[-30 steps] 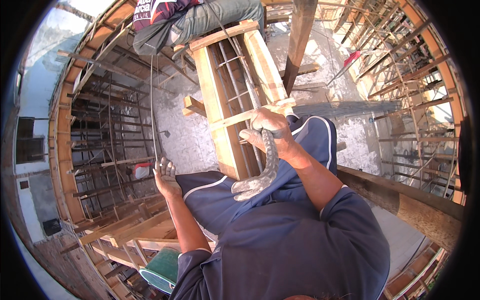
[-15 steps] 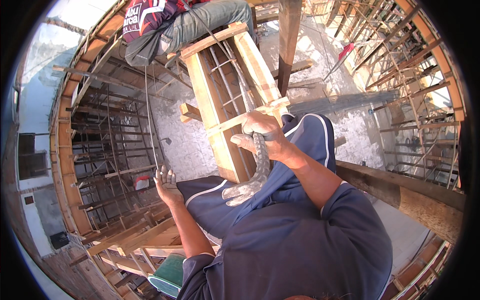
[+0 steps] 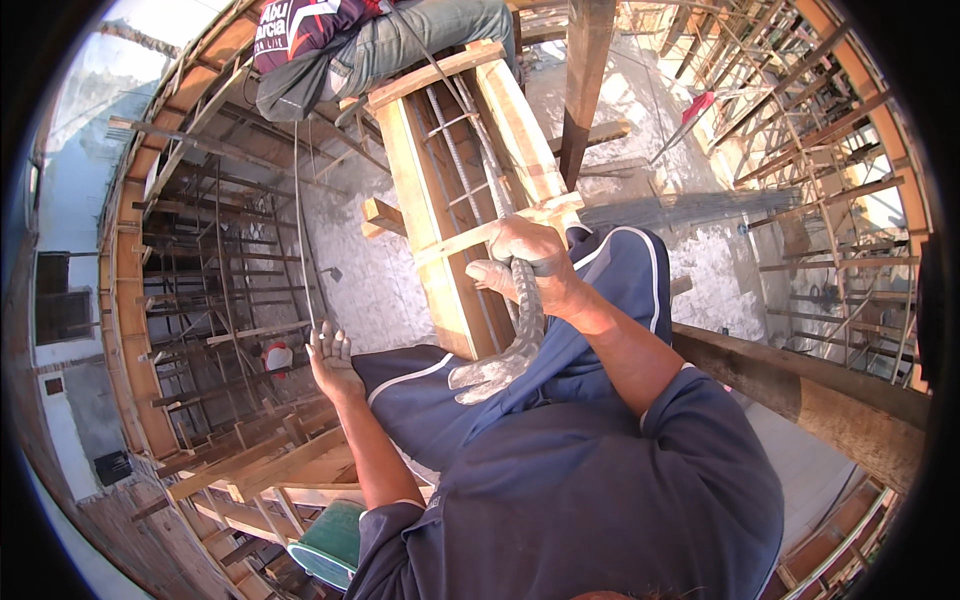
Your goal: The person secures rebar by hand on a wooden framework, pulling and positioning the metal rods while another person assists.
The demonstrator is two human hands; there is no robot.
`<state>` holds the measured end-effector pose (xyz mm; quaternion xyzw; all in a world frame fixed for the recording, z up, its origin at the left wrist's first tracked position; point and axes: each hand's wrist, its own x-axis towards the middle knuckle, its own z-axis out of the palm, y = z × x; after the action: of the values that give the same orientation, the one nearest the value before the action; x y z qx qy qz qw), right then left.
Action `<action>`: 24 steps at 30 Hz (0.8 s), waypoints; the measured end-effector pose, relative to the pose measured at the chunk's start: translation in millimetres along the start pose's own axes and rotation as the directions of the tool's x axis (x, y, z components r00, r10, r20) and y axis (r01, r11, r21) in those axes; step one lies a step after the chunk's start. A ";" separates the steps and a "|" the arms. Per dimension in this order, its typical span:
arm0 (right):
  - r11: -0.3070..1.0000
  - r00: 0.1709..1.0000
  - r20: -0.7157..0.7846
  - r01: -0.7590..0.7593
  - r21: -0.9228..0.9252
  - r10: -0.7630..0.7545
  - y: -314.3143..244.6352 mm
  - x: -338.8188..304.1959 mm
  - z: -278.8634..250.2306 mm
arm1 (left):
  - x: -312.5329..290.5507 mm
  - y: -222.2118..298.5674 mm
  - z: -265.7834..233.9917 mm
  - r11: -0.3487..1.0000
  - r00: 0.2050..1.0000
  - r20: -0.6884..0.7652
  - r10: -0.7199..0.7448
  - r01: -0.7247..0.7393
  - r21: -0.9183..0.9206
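Observation:
My right hand [image 3: 530, 265] is closed around a grey, mottled, curved length [image 3: 528, 320], whose kind I cannot make out. Below the fist it bends over my thigh and widens into a forked end. The fist sits beside a wooden crosspiece [image 3: 455, 247] nailed over a long timber form [image 3: 425, 200]. Steel reinforcing bars [image 3: 462, 170] with cross ties lie inside this form, and a long dark line runs along them toward my fist. My left hand [image 3: 335, 360] is raised off to the left with its fingers spread. A thin rod or cord [image 3: 301, 220] comes down to its fingertips; whether they touch cannot be seen.
Another person in jeans [image 3: 420, 45] sits at the form's far end. An upright timber post [image 3: 583, 90] stands right of it. A thick beam [image 3: 800, 390] runs along my right side. Scaffolding surrounds the floor far below. A green bucket [image 3: 330, 545] is at lower left.
The whole view has shifted slightly. My right hand keeps its grip, and my left hand stays raised with its fingers spread. A red-and-white shape below at left shows more fully.

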<state>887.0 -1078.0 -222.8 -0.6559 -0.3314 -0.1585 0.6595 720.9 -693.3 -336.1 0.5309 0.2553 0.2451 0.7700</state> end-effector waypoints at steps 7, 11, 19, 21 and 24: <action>1.000 0.998 0.069 0.014 0.006 -0.014 7.3 -3.0 -1.1 | -0.9 4.9 5.7 0.999 0.998 -0.057 -0.032 0.032 -0.010; 0.999 0.998 0.065 -0.029 0.041 0.026 5.4 -3.6 0.1 | -1.7 5.7 5.4 0.999 0.998 -0.052 -0.029 0.028 -0.024; 0.998 0.997 0.068 -0.031 0.051 0.028 3.2 -2.8 2.0 | -3.1 7.7 9.7 1.000 0.999 -0.045 -0.015 0.014 -0.021; 0.999 0.996 0.081 -0.045 0.009 0.044 1.2 -2.5 0.1 | -4.3 9.0 12.2 1.000 0.999 -0.039 -0.009 0.008 -0.029; 0.999 0.995 0.084 -0.048 0.023 0.046 3.1 -3.3 0.5 | -4.4 9.0 11.9 0.999 0.999 -0.039 -0.006 0.004 -0.038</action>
<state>886.5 -1077.9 -227.3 -0.6612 -0.3449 -0.1115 0.6568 724.4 -701.5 -323.4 0.5108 0.2668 0.2583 0.7754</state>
